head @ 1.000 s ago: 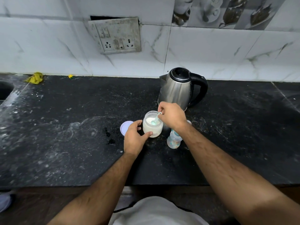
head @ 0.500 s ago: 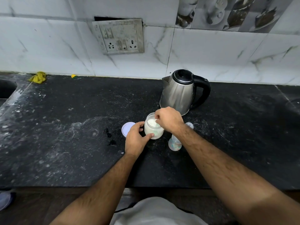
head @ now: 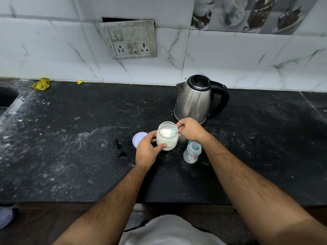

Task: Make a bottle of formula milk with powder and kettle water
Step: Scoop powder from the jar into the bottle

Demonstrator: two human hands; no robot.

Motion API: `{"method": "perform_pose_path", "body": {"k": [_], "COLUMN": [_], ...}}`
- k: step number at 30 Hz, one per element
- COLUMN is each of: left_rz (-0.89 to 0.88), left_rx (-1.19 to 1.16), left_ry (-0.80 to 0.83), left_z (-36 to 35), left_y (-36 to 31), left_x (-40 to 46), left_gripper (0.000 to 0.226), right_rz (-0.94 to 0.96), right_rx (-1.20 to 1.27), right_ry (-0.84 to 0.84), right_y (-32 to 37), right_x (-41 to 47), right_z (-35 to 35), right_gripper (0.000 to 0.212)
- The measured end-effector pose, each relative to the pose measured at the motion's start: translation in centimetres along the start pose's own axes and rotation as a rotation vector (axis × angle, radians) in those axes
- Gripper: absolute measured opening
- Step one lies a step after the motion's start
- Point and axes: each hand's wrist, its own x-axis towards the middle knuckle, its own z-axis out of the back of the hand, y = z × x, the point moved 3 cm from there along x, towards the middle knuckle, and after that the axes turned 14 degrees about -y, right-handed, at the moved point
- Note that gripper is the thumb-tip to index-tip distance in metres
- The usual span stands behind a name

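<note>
A clear jar [head: 167,136] of white powder stands open on the black counter [head: 70,138]. My left hand [head: 147,152] grips its left side and front. My right hand [head: 190,129] sits at the jar's right rim and pinches the handle of a pale green scoop [head: 173,133], whose bowl lies inside on the powder. A small open baby bottle [head: 192,152] stands just right of the jar, under my right wrist. The steel kettle [head: 196,99] with a black handle stands behind, lid shut.
The jar's white lid [head: 138,139] lies flat just left of my left hand. A sink edge [head: 7,98] is at far left, with a yellow rag [head: 41,84] by the wall. A socket panel [head: 131,39] is on the tiled wall.
My right hand has shifted from over the jar's mouth to its right rim, uncovering the powder and the scoop. The left hand keeps its hold on the jar.
</note>
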Motion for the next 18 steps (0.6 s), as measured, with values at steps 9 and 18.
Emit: {"method": "perform_pose_path", "body": {"k": [9, 18], "left_rz": [-0.012, 0.057], "left_rx": [0.028, 0.046], "left_ry": [-0.004, -0.16], "left_z": [2.3, 1.7], "left_y": [0.5, 0.8], "left_x": [0.8, -1.4], "left_gripper": [0.05, 0.067], "right_rz": [-0.001, -0.022], "right_rx": [0.081, 0.096], "right_ry": [0.022, -0.103], "right_y": [0.8, -0.6], "right_x": [0.2, -0.1], "right_z": [-1.9, -1.0], "right_gripper": [0.024, 0.028]}}
